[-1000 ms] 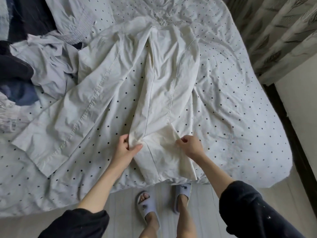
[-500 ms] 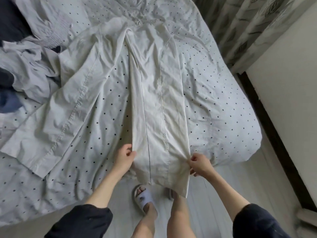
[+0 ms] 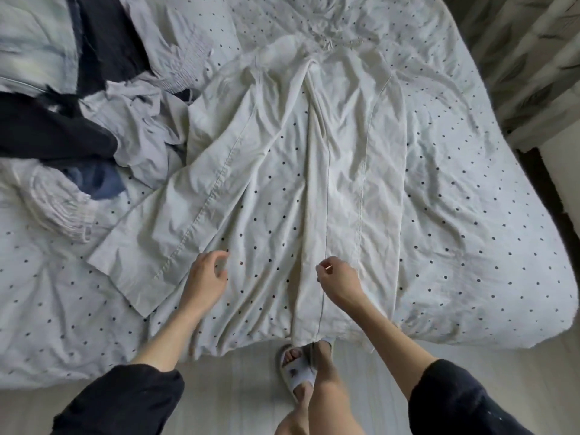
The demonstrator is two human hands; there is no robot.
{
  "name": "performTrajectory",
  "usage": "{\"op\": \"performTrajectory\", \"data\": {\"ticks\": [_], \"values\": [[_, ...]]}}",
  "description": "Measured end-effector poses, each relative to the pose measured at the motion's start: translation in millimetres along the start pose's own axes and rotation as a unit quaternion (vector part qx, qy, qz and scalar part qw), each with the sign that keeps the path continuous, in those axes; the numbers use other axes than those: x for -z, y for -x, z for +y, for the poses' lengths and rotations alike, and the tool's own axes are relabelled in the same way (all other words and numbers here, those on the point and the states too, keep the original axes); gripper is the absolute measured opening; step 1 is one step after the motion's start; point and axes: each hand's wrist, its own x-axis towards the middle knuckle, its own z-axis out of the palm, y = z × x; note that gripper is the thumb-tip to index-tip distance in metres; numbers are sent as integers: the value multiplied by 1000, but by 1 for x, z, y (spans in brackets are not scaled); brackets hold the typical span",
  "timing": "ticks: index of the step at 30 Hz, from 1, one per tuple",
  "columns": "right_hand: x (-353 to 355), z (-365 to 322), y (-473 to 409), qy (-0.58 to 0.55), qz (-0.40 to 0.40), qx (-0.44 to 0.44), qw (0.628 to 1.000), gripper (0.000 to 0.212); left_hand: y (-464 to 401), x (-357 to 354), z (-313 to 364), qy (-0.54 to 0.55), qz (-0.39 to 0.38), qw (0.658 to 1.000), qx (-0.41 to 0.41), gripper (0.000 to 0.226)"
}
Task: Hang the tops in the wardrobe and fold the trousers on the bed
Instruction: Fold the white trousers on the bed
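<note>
Only one trousers (image 3: 329,146), two hands (image 3: 205,276)

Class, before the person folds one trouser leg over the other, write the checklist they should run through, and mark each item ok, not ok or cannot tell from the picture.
1. White trousers lie on the bed, waistband at the far end: ok.
2. Right-side leg lies straight: ok.
3. Left-side leg lies straight beside the other: not ok, it splays out to the left.
4. Left hand has a grip on the splayed leg's hem: not ok, its fingers are loose and it holds nothing.
5. Right hand holds the straight leg: cannot tell; its fingers are curled over the cloth.
6. Pile of other clothes is clear of the trousers: not ok, it touches the left-side leg.
</note>
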Motion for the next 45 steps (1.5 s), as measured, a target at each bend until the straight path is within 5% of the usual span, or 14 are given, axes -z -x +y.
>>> {"op": "performTrajectory", "data": {"ticks": [12,21,25,28,33,38,45], "values": [[-110,-136,-35,-108,-161,-8,981,26,-89,115,-101,-26,10,999,20,47],[-205,-172,-48,-292,-57,-148,943,15,-167,136,-159,-122,-26,992,30,50],[-208,-173,-39,-334,-25,-178,926,17,-161,138,-160,-120,-30,992,24,15],[-195,-166,-29,-311,37,-180,933,29,-139,141,-156,3,-121,992,23,16],[-171,-136,8,-174,106,-140,969,32,-74,137,-152,154,-294,934,130,6],[-159,-104,46,-193,38,-92,976,26,-37,120,-146,211,-239,941,117,1],[-166,-67,64,-119,83,-118,982,15,-1,102,-155,157,-183,964,114,12]]}}
